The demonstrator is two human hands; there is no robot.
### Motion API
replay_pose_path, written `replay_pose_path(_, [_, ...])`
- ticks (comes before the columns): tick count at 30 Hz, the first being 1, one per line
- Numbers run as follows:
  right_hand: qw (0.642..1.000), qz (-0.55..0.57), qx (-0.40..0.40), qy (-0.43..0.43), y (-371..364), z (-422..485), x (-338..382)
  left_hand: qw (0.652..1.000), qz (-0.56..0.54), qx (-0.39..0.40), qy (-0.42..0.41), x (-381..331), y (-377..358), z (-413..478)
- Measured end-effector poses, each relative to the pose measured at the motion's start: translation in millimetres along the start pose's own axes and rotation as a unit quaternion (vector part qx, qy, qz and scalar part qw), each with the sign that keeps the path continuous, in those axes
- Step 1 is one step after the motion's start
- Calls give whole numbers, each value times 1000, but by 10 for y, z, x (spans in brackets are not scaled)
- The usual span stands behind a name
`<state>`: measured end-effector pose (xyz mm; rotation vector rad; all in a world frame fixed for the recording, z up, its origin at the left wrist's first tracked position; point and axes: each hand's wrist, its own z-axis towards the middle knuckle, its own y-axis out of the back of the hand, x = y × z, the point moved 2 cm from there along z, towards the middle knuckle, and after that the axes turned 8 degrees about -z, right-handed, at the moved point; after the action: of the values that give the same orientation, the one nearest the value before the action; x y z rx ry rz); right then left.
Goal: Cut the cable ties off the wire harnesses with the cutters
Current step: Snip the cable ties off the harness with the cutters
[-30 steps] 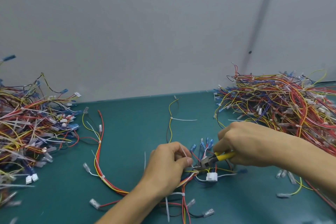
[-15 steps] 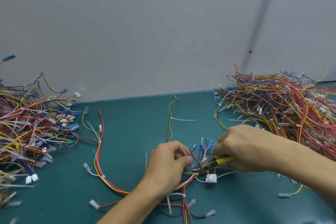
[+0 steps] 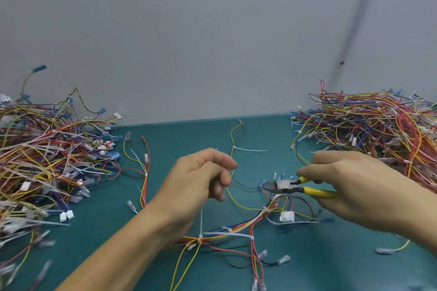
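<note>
The wire harness [image 3: 257, 217] of red, yellow and blue wires lies on the teal table [image 3: 179, 139] between my hands, with a white connector [image 3: 286, 216]. White cable ties [image 3: 227, 234] still bind it near the front, and another tie [image 3: 250, 149] sits on its far yellow wire. My right hand [image 3: 359, 186] grips the yellow-handled cutters [image 3: 283, 186], whose jaws point left just above the harness's blue terminals. My left hand [image 3: 196, 186] is raised left of the cutters, thumb pressed to curled fingers, and a small white tie end pokes out above it.
A big tangle of harnesses [image 3: 47, 160] fills the table's left side and another pile [image 3: 378, 130] covers the right back. Loose wires [image 3: 144, 172] lie left of my left hand. A grey wall [image 3: 212, 42] closes off the table's far edge.
My left hand has lifted off the harness and moved up and left. The cutters have pulled back to the right, away from the bundle where they were closing beside my left fingers.
</note>
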<state>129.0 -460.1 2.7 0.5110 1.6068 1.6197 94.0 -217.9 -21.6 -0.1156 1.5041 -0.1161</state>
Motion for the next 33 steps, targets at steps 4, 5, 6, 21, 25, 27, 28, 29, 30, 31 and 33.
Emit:
replay_pose_path(4, [999, -6, -32, 4, 13, -133, 222, 989, 112, 92, -29, 66, 141, -196])
replay_pose_path(5, [999, -12, -41, 8, 1, -162, 266, 980, 159, 112, -37, 107, 175, -238])
replay_pose_path(6, [999, -20, -49, 13, -14, -191, 307, 969, 206, 127, -47, 143, 203, -268])
replay_pose_path(21, [984, -136, -117, 22, -190, -301, 583, 841, 510, 107, -145, 261, 239, -415])
replay_pose_path(25, [980, -150, -127, 19, -202, -286, 599, 841, 507, 113, -151, 278, 228, -416])
replay_pose_path(27, [980, -150, -131, 17, -211, -281, 606, 851, 491, 112, -148, 268, 221, -410])
replay_pose_path(28, [980, -151, -131, 17, -216, -276, 610, 856, 484, 112, -145, 261, 214, -405])
replay_pose_path(29, [979, -152, -131, 17, -221, -269, 615, 859, 479, 112, -142, 256, 207, -401])
replay_pose_path(30, [979, -153, -131, 18, -227, -265, 617, 862, 473, 113, -142, 251, 199, -402])
replay_pose_path(31, [979, -153, -130, 18, -233, -261, 618, 866, 466, 112, -143, 246, 191, -402])
replay_pose_path(33, [980, -149, -131, 15, -243, -264, 619, 874, 452, 109, -145, 236, 174, -406])
